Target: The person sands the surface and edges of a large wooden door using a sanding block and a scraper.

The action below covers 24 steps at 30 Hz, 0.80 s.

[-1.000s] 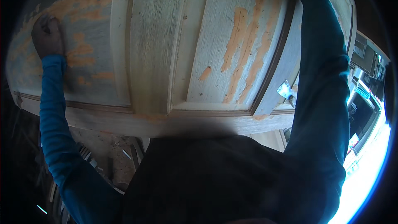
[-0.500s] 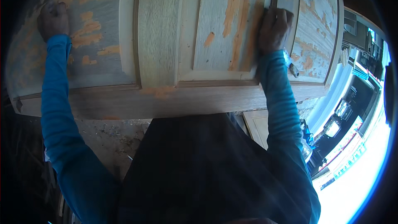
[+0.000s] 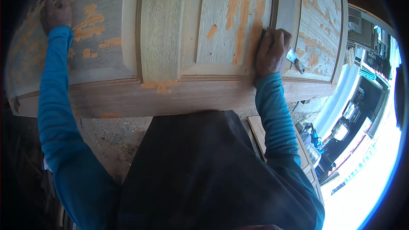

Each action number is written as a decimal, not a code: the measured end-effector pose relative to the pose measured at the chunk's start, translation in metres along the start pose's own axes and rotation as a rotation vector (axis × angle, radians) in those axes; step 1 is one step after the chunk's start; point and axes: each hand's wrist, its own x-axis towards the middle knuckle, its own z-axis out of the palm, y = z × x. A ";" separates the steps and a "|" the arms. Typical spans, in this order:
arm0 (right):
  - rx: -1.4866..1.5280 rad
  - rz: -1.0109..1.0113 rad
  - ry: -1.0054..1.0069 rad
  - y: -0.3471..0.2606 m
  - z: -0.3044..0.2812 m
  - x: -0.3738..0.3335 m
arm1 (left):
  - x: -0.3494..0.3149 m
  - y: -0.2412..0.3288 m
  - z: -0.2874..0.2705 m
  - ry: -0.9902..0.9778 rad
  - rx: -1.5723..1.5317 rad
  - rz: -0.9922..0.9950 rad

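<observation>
A panelled wooden door (image 3: 164, 38) lies flat in front of me, patched with orange filler. My right hand (image 3: 272, 51) is closed and pressed down on the moulding beside the middle panel; whatever its curled fingers hold is hidden. Just right of it lies a putty knife (image 3: 299, 65) with a stubby handle and a pale blade. Far to the left, my left hand (image 3: 58, 13) rests on the filler-streaked left panel (image 3: 96, 51). Its fingers are curled in, and I cannot make out what is in them.
The door's near rail (image 3: 191, 96) runs across just before my dark apron (image 3: 191, 157). Debris litters the floor (image 3: 115, 138) below. Another panelled door (image 3: 257, 134) leans under my right arm. Shelves and bright daylight are at the far right.
My right hand has slid toward me and slightly left along the moulding, uncovering more of the putty knife. The left hand stays at nearly the same place.
</observation>
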 end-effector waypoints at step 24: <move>0.042 -0.076 0.271 0.056 0.089 0.190 | -0.001 0.030 -0.009 -0.042 -0.148 0.057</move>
